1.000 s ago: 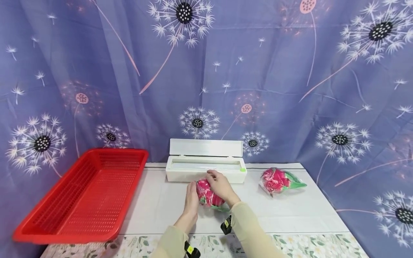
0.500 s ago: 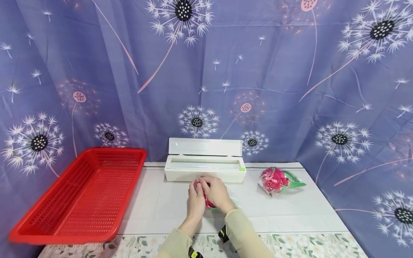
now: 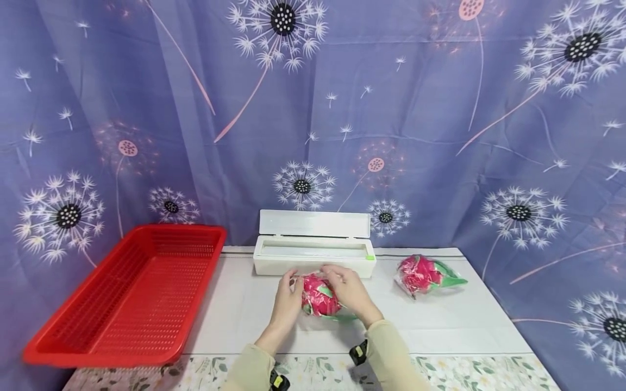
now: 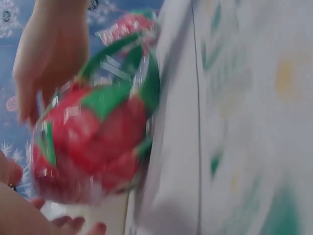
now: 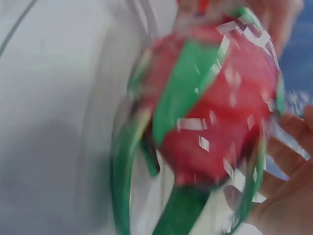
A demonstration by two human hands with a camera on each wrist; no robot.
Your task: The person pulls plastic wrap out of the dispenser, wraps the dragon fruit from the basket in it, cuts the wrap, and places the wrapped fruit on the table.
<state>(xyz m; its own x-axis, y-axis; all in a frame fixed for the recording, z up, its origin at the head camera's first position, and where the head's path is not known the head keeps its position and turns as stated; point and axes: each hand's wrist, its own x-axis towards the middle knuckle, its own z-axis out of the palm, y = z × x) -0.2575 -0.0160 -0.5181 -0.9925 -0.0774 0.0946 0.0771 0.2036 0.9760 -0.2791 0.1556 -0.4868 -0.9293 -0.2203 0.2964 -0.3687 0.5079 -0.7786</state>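
Observation:
A red dragon fruit (image 3: 320, 296) with green scales, wrapped in clear film, sits between both hands at the middle of the table. In the head view my left hand (image 3: 287, 301) grips its left end, thumb and fingers around it. My right hand (image 3: 349, 288) lies along its right back side with fingers spread and fairly straight, its fingertips right at the film. The right wrist view shows the wrapped dragon fruit (image 5: 210, 103) large and blurred, its long green scales trailing toward the right hand (image 5: 283, 191). From the left wrist view, the left fingers (image 4: 73, 225) are beyond the fruit.
Behind the hands stands a white film dispenser box (image 3: 313, 266) with its lid (image 3: 315, 224) raised. A second wrapped dragon fruit (image 3: 420, 273) lies on the right. To the left is a red plastic basket (image 3: 191, 315). A patterned curtain (image 3: 415, 136) hangs behind the white-covered table (image 3: 235, 304).
The hands came together over the fruit half a second ago, covering most of it, and have now parted to its sides. The fruit has turned, showing a green scale on top.

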